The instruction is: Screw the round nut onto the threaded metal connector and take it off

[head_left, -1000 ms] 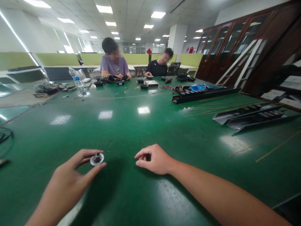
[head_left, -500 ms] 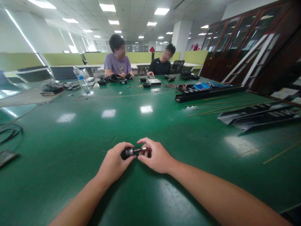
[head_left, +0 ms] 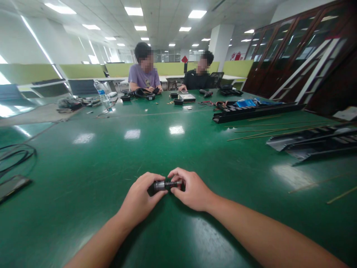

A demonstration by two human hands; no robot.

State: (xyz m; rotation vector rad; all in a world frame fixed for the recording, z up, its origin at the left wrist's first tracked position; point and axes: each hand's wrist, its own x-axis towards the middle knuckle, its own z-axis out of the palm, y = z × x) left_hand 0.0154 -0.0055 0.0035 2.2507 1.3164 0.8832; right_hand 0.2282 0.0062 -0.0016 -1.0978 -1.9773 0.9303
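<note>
On the left side of the green table (head_left: pixel 134 152), a black cord (head_left: pixel 18 158) lies in loops, with a flat dark thing (head_left: pixel 15 187) just below it. Next, farther back, stands a clear bottle (head_left: pixel 102 95). Then comes the left hand (head_left: pixel 138 195). It holds a small metal part (head_left: pixel 160 185) tight between thumb and fingers. The part lies sideways between the two hands, over the table, with its thin end toward the right hand (head_left: pixel 193 191). The right hand's fingers curl around that end, but I cannot tell if they squeeze it. Across the table sit a person in a purple top (head_left: pixel 143 77) and, to the right, a person in a black top (head_left: pixel 195 79). Farther right are a long black tray (head_left: pixel 251 114), some thin sticks (head_left: pixel 237 138) and a ladder (head_left: pixel 318 70).
</note>
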